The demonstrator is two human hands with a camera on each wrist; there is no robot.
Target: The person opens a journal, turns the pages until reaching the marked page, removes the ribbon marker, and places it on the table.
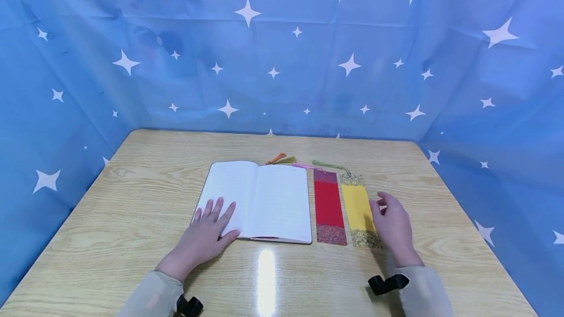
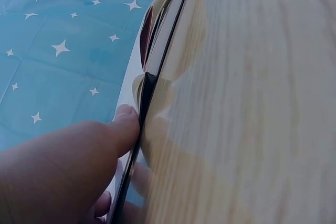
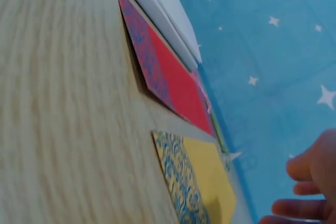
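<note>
An open notebook (image 1: pixel 282 199) with pale pages lies on the wooden table. My left hand (image 1: pixel 204 236) rests on its left page with fingers spread; in the left wrist view the thumb (image 2: pixel 126 129) lies at the page's near edge. To the notebook's right is a red bookmark (image 1: pixel 329 204) with patterned ends. Beside that lies a yellow bookmark (image 1: pixel 358 204) with a green tassel (image 1: pixel 330 166). My right hand (image 1: pixel 394 224) hovers by its right edge, fingers loosely bent and holding nothing; the right wrist view shows a gap between them.
Orange and olive tassels (image 1: pixel 282 159) stick out past the notebook's far edge, and a pink tassel (image 1: pixel 306 166) lies near the red bookmark. Something dark red (image 2: pixel 145 38) shows between the notebook's pages. A blue star-patterned cloth (image 1: pixel 273 92) hangs behind the table (image 1: pixel 132 185).
</note>
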